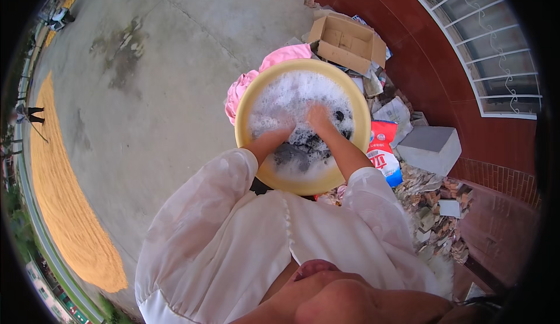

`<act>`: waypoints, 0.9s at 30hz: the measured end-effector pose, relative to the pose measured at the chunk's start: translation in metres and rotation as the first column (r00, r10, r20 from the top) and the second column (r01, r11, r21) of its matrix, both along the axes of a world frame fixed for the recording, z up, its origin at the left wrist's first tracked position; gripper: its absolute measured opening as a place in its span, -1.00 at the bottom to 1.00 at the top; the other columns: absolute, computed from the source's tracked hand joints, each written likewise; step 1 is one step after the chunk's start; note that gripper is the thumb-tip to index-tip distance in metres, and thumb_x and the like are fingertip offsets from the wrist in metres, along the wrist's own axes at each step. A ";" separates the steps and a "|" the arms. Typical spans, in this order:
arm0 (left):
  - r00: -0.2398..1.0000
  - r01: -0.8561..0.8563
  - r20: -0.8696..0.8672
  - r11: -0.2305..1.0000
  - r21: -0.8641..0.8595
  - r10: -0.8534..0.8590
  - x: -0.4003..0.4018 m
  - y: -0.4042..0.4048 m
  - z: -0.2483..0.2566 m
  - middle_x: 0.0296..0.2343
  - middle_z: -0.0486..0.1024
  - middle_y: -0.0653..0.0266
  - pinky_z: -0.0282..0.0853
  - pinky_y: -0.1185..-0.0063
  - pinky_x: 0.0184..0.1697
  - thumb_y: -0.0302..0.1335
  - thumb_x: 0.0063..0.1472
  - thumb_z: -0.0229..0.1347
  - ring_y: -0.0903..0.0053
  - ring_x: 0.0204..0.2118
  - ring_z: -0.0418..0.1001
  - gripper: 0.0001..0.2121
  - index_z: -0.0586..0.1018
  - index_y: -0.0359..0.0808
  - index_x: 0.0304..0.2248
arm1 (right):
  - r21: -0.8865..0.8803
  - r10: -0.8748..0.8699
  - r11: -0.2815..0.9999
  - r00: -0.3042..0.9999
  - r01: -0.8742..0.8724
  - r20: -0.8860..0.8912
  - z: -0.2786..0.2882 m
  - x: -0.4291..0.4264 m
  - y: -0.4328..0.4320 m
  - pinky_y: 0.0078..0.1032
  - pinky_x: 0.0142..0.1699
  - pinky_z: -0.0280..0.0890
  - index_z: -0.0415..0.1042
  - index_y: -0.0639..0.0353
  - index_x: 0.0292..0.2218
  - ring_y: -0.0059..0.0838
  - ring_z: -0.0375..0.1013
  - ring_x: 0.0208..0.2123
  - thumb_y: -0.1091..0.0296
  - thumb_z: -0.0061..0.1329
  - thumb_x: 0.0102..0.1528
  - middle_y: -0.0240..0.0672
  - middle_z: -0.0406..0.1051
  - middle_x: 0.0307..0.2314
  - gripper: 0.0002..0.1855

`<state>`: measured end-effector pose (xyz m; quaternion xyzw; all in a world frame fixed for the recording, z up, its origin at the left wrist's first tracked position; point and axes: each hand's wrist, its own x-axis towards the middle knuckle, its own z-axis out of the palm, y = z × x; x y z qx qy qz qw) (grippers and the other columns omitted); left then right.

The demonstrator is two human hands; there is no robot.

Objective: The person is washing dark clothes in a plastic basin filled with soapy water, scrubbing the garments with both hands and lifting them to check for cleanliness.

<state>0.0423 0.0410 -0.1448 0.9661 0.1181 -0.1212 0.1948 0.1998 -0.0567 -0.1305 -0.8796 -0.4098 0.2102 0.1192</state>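
Observation:
A pale yellow plastic basin [362, 127] full of white suds [302, 85] stands in front of me. Both my forearms reach into it. My left hand [285, 130] is sunk in the foam left of the middle, its fingers hidden. Slightly higher and to the right, my right hand [318, 113] also dips into the suds, and its fingertips are covered. Dark wet cloth [294, 157] shows through the foam below and between my hands. Whether either hand grips the cloth cannot be seen.
Pink fabric [240, 90] lies beside the basin's upper left. At right are a detergent bag [384, 151], an open cardboard box [343, 39], a grey block [431, 147] and brick rubble [437, 219] along a red wall [407, 26]. Far left, a person [33, 114] stands by spread yellow grain [65, 184].

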 end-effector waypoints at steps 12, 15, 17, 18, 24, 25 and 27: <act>0.782 -0.260 0.306 0.730 -0.632 0.543 -0.011 0.019 0.190 -0.57 0.47 -0.07 0.32 0.27 -0.32 -0.16 0.27 0.07 0.07 -0.47 0.43 -0.58 0.54 -0.43 -0.48 | 0.567 -0.179 0.610 0.794 0.553 -0.581 0.133 -0.025 -0.048 -0.53 -0.42 0.18 0.25 0.30 -0.64 -0.60 0.18 -0.60 0.22 0.17 0.04 -0.38 0.16 -0.73 -0.55; 0.761 -0.173 0.481 0.850 -0.498 0.437 -0.033 -0.001 0.191 -0.60 0.43 -0.01 0.32 0.28 -0.33 -0.25 0.21 0.14 0.10 -0.45 0.41 -0.64 0.51 -0.41 -0.57 | 0.686 -0.190 0.631 0.929 0.364 -0.318 0.155 -0.054 -0.071 -0.52 -0.40 0.19 0.20 0.26 -0.61 -0.52 0.18 -0.59 0.31 0.17 -0.02 -0.37 0.15 -0.71 -0.60; 0.847 -0.033 0.482 0.926 -0.375 0.225 -0.048 -0.009 0.187 -0.49 0.45 0.10 0.30 0.33 -0.31 -0.32 0.14 0.19 0.22 -0.33 0.42 -0.76 0.54 -0.36 -0.41 | 0.629 -0.194 0.750 0.977 0.207 -0.090 0.156 -0.062 -0.086 -0.30 -0.19 0.32 0.32 0.15 -0.30 -0.21 0.42 -0.35 0.39 0.13 -0.05 -0.28 0.37 -0.45 -0.72; 0.876 -0.087 0.436 0.956 -0.281 0.208 -0.053 -0.016 0.192 -0.35 0.44 0.11 0.31 0.32 -0.25 -0.33 0.11 0.20 0.20 -0.24 0.40 -0.77 0.53 -0.31 -0.32 | 0.593 -0.203 0.785 0.979 0.179 -0.025 0.161 -0.070 -0.090 -0.26 -0.07 0.30 0.33 0.10 -0.16 -0.13 0.38 -0.19 0.35 0.12 -0.03 -0.23 0.37 -0.29 -0.61; 0.942 -0.215 0.300 0.958 0.190 0.152 -0.055 -0.044 0.148 -0.02 0.32 0.06 0.22 0.00 -0.06 -0.19 0.12 0.09 0.06 0.02 0.29 -0.45 0.37 -0.23 0.09 | 0.172 -0.143 0.979 0.966 0.107 0.213 0.121 -0.085 -0.068 0.18 0.06 0.11 0.21 -0.20 0.22 0.16 0.13 0.14 -0.10 -0.03 0.14 -0.04 0.05 0.22 -0.34; 0.943 -0.217 0.293 0.957 0.191 0.155 -0.048 -0.043 0.146 -0.02 0.32 0.06 0.22 0.00 -0.06 -0.19 0.12 0.09 0.06 0.02 0.29 -0.45 0.37 -0.23 0.09 | 0.170 -0.140 0.980 0.968 0.106 0.207 0.115 -0.084 -0.062 0.18 0.06 0.11 0.21 -0.20 0.22 0.16 0.13 0.14 -0.10 -0.03 0.14 -0.04 0.05 0.22 -0.34; 0.984 -0.178 0.046 0.974 0.143 0.173 -0.032 -0.038 0.142 0.01 0.32 0.01 0.25 0.05 -0.06 -0.23 0.16 0.06 0.06 0.03 0.31 -0.46 0.35 -0.28 0.10 | 0.048 -0.068 0.997 0.960 0.057 0.271 0.106 -0.078 -0.047 0.14 -0.01 0.14 0.25 -0.15 0.18 0.09 0.15 0.10 -0.08 -0.04 0.14 -0.10 0.11 0.18 -0.38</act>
